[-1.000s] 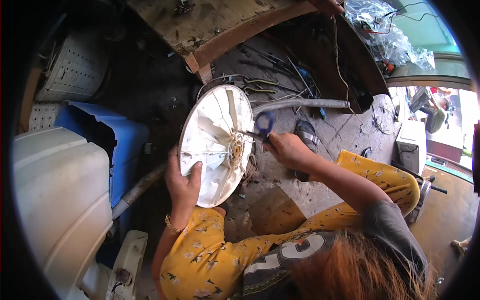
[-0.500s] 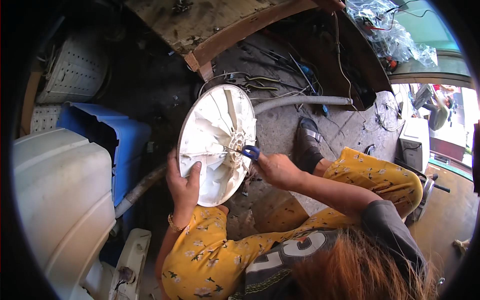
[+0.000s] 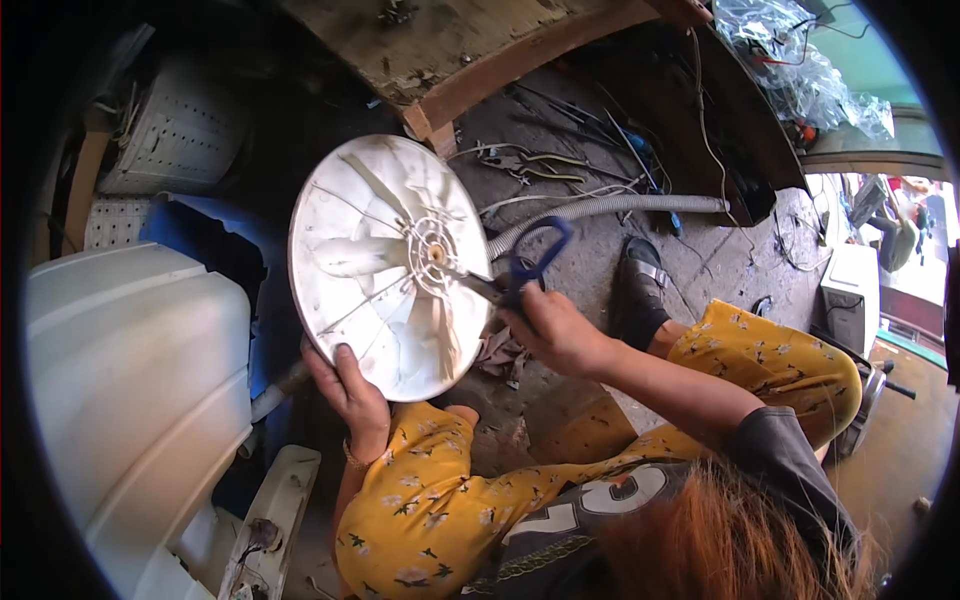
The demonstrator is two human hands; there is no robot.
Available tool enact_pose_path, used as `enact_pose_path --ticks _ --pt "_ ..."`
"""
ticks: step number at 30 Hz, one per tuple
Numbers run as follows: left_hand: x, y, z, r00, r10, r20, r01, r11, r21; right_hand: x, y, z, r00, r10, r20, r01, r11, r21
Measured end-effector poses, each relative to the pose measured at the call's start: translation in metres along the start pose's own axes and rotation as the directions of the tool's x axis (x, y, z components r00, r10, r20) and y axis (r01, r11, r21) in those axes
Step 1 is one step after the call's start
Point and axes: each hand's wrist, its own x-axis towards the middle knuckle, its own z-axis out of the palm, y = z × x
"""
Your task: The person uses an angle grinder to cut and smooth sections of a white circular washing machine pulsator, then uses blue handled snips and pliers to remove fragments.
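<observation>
A round white plastic washing machine pulsator (image 3: 345, 210) is held up tilted over my left knee, its ribbed, dirty side facing me. My left hand (image 3: 352, 398) grips its lower left rim, thumb on the inner face and the fingers mostly behind it. In my right hand (image 3: 560, 332) are dark blue-handled scissors (image 3: 519, 270), one handle loop sticking up above the fist. Their blades reach to the ribs just right of the pulsator's round hub (image 3: 436, 256). I cannot tell whether the tips touch the plastic.
Beyond the pulsator, pliers (image 3: 552, 178) and a grey corrugated hose (image 3: 640, 204) lie on the floor by a wooden bench (image 3: 480, 85). A large white plastic tub (image 3: 130, 330) and a blue container (image 3: 258, 240) stand at left. Another person (image 3: 900, 225) is outside at far right.
The pulsator has shifted left and turned to face me more. The scissors have swung, with a handle loop now raised, and their blades have moved to the hub's right side.
</observation>
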Motion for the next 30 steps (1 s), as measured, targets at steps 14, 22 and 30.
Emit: enact_pose_path --ticks 14,22,30 --pt "0.022 0.000 0.023 0.993 0.013 0.113 -0.017 0.999 0.038 0.042 -0.069 0.012 0.947 0.051 0.317 0.065 0.936 -0.347" --pt "0.015 -0.055 -0.037 0.984 -0.162 -0.075 0.165 0.986 0.032 0.079 0.042 -0.024 0.946 0.324 0.000 -0.309 0.903 -0.298" --pt "0.002 -0.075 -0.066 0.968 -0.201 -0.150 0.232 0.945 0.231 0.121 0.078 0.028 0.960 0.187 0.207 -0.090 0.910 -0.406"
